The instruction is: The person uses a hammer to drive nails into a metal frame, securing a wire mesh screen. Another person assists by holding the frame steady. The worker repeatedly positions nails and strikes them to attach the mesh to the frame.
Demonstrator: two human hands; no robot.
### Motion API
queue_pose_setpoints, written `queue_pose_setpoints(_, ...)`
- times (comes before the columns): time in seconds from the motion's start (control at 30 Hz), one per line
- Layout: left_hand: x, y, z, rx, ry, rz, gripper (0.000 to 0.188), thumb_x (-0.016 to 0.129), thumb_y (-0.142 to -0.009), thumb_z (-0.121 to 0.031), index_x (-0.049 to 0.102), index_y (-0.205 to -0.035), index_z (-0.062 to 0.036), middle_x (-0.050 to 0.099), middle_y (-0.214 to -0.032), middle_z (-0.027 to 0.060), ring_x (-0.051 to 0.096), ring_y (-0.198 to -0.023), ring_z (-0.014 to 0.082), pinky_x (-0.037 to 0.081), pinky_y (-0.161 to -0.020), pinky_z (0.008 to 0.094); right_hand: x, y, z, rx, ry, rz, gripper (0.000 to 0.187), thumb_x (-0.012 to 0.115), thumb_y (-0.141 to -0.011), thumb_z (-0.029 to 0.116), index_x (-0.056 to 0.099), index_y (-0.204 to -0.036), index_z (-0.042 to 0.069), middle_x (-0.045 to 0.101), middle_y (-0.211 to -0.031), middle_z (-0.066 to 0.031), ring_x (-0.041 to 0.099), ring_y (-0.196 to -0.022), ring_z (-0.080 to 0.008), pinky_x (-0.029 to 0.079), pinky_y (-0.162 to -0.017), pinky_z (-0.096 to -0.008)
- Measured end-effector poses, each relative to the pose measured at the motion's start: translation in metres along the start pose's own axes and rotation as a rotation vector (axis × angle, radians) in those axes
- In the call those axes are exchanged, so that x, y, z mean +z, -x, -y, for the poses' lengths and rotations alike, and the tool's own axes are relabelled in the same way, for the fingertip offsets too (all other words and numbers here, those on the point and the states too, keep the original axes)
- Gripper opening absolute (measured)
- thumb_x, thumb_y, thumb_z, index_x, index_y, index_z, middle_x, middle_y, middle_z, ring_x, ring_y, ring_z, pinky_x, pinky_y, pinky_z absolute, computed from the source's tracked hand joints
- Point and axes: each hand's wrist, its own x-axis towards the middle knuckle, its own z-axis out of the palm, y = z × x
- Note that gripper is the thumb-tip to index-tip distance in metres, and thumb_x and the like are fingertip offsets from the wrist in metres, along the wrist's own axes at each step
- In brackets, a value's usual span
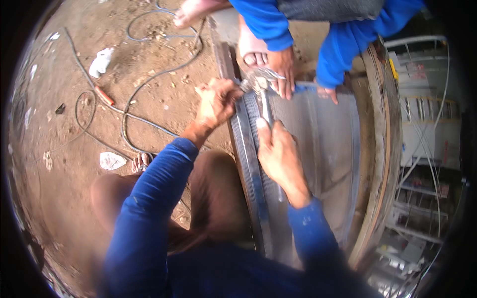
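Note:
My right hand [279, 153] is wrapped around the metal shaft of a claw hammer [265, 103], whose blurred head is over the panel's far left corner. Close to that head, my left hand [217, 102] has its fingers curled together at the panel's edge. Whatever its fingertips hold is hidden by the blur. Below both hands lies a long grey panel [328, 144] with metal strips along its sides. A co-worker's hand [282, 69] presses on its far edge beside the hammer head. The co-worker's other hand [328, 93] touches the far right corner.
The co-worker's bare foot [252, 47] is close behind the hammer head. A wooden beam [380, 149] borders the panel on the right. Cables [144, 131] with an orange connector [104, 95] loop over the dirt floor at left. Metal racks [422, 149] stand at far right.

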Motion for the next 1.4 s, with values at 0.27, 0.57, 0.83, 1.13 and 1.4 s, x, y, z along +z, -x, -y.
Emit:
queue_pose_setpoints(0.27, -0.004, -0.004, -0.004, -0.032, -0.011, -0.011, 0.008, 0.081, -0.098, -0.025, 0.075, -0.097, -0.0192, 0.073, -0.093, -0.0029, 0.067, -0.098, 0.025, 0.033, -0.097, 0.0504, -0.062, 0.009, 0.065, -0.079, -0.363, -0.175, 0.034, 0.057, -0.119, 0.029, 0.059, -0.106, -0.002, 0.06, -0.071, -0.0226, 0.061, -0.058, -0.0366, 0.048, -0.058, -0.0471)
queue_pose_setpoints(0.57, -0.005, -0.007, -0.002, -0.038, 0.004, -0.014, 0.008, 0.081, -0.099, -0.026, 0.076, -0.098, -0.0196, 0.075, -0.093, -0.0017, 0.068, -0.098, 0.026, 0.034, -0.098, 0.0512, -0.027, -0.002, 0.022, -0.005, -0.144, -0.001, 0.045, 0.058, -0.118, 0.037, 0.057, -0.096, -0.002, 0.062, -0.068, -0.0303, 0.066, -0.069, -0.0571, 0.049, -0.06, -0.0576)
queue_pose_setpoints(0.83, 0.001, 0.001, -0.007, -0.043, 0.009, 0.008, 0.01, 0.081, -0.099, -0.025, 0.074, -0.096, -0.0188, 0.074, -0.095, -0.0029, 0.068, -0.101, 0.0246, 0.034, -0.1, 0.0527, 0.0, 0.011, 0.013, -0.026, -0.117, -0.064, 0.041, 0.057, -0.119, 0.033, 0.057, -0.097, -0.001, 0.055, -0.06, -0.0183, 0.058, -0.051, -0.0271, 0.045, -0.054, -0.046)
queue_pose_setpoints(1.13, -0.005, 0.0, 0.0, -0.054, -0.015, 0.008, 0.009, 0.081, -0.1, -0.027, 0.079, -0.103, -0.0193, 0.075, -0.093, 0.0007, 0.068, -0.098, 0.0269, 0.038, -0.099, 0.0504, -0.059, 0.008, 0.06, 0.04, -0.383, -0.116, 0.043, 0.055, -0.12, 0.036, 0.06, -0.103, -0.003, 0.059, -0.063, -0.0194, 0.064, -0.054, -0.03, 0.046, -0.054, -0.0455)
queue_pose_setpoints(1.4, -0.002, -0.001, 0.002, -0.035, -0.011, 0.0, 0.01, 0.082, -0.098, -0.026, 0.076, -0.097, -0.0181, 0.075, -0.092, -0.0006, 0.068, -0.099, 0.0261, 0.034, -0.097, 0.0512, 0.005, 0.0, 0.004, 0.15, -0.109, 0.109, 0.053, 0.051, -0.12, 0.041, 0.06, -0.097, -0.006, 0.068, -0.081, -0.0376, 0.069, -0.083, -0.0603, 0.052, -0.067, -0.0627)
